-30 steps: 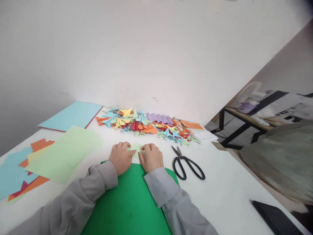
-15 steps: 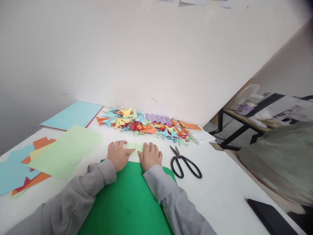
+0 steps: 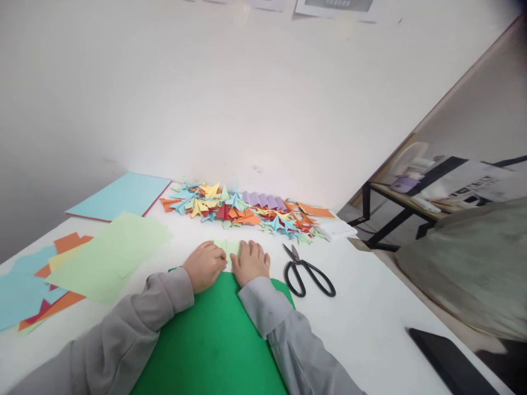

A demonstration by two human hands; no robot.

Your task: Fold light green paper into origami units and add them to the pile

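A small pale green paper lies on the white table just beyond a green sheet, with a crease line near its middle. My left hand is at the paper's left part, its fingers curled together against the paper's near edge; whether it pinches the paper is hidden. My right hand lies flat on the paper's right part, fingers spread a little. Black-handled scissors lie to the right of my right hand, blades slightly apart.
Folded colourful paper pieces are heaped along the wall. At left lie large pale green sheets, coloured scraps and a light blue sheet. A dark flat device rests at the right front.
My left hand's fingers have curled in, where the index finger was stretched over the paper. My right hand stays on the paper. The view has shifted slightly.
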